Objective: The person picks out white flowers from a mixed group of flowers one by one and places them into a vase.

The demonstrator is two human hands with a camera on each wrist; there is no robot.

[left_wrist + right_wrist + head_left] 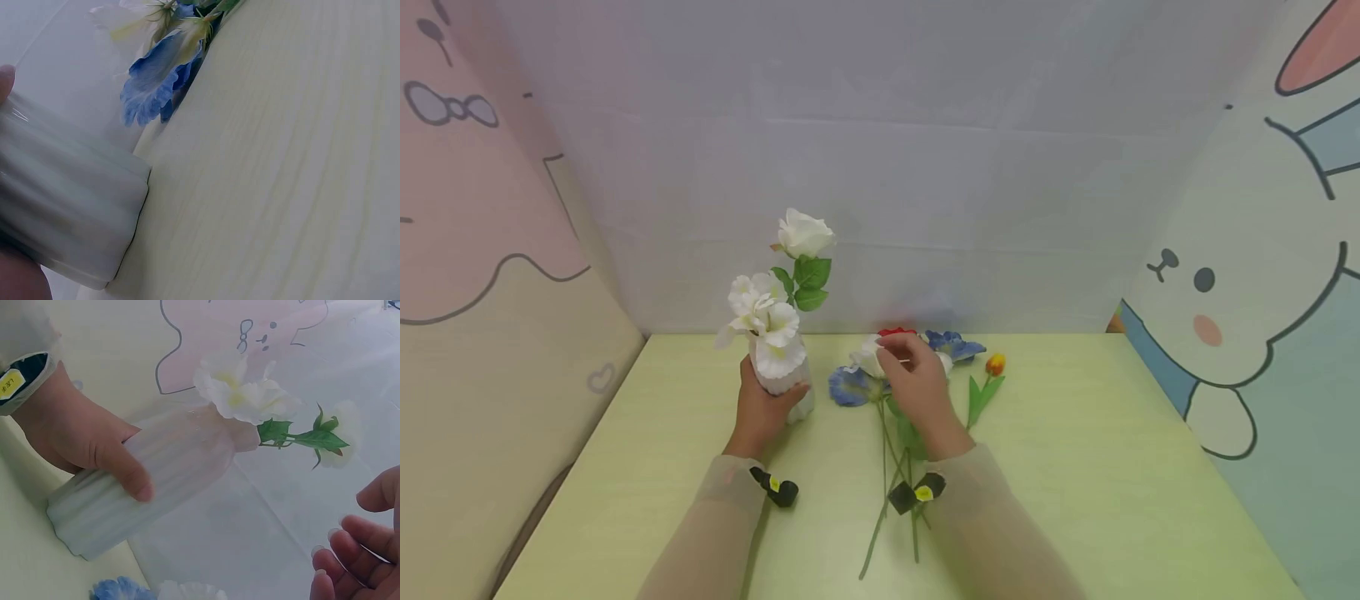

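Note:
My left hand (765,408) grips a white ribbed vase (187,459), its thumb laid across the side. A white rose (805,234) with green leaves rises from the vase, and a ruffled white flower (767,321) droops over its rim. In the left wrist view the vase's base (119,225) meets the table. My right hand (921,387) hovers over a pile of flowers, fingers loosely bent. The right wrist view shows nothing between its thumb and fingers (356,550). Under and around it lie a white flower (867,357) and a blue flower (848,387).
Another blue flower (953,345) and a red flower (897,332) lie at the table's back edge. An orange tulip (996,364) is to the right. Green stems (880,521) stretch toward the front of the pale table (1112,467). A white backdrop (1000,183) stands behind.

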